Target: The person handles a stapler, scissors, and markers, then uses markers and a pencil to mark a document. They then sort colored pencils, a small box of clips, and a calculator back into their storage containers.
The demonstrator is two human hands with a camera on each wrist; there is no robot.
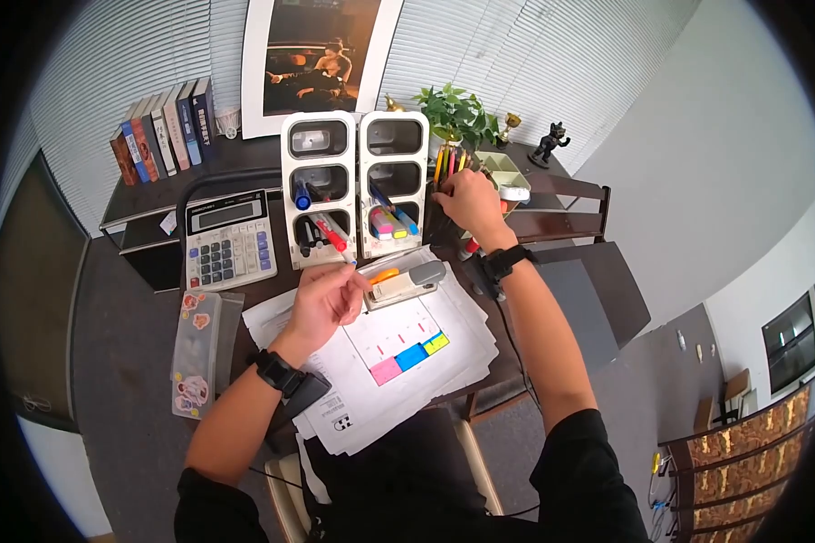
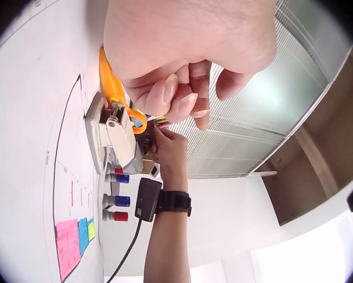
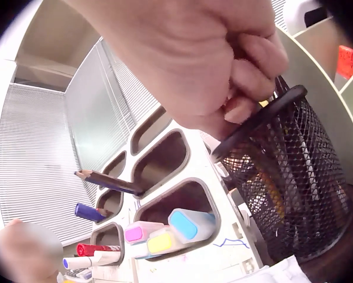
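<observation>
My right hand (image 1: 473,201) is over the black mesh pen holder (image 3: 312,177), where pencils (image 1: 453,161) stand upright. In the right wrist view its fingers (image 3: 253,73) curl at the holder's rim; whether they pinch anything is hidden. My left hand (image 1: 321,306) hovers above the papers, left of the stapler (image 1: 406,286); its fingers (image 2: 185,97) hang loosely curled with nothing between them. Orange scissors (image 2: 113,82) lie beside the stapler. Pink, blue and yellow sticky notes (image 1: 411,357) are on the top sheet.
The white organizer (image 1: 367,249) holds markers, pencils and highlighters (image 3: 191,224). To its left are a calculator (image 1: 229,242) and a clear stickered case (image 1: 195,353). Books (image 1: 165,131), a plant (image 1: 448,113) and a light green divided box (image 1: 503,172) stand farther back.
</observation>
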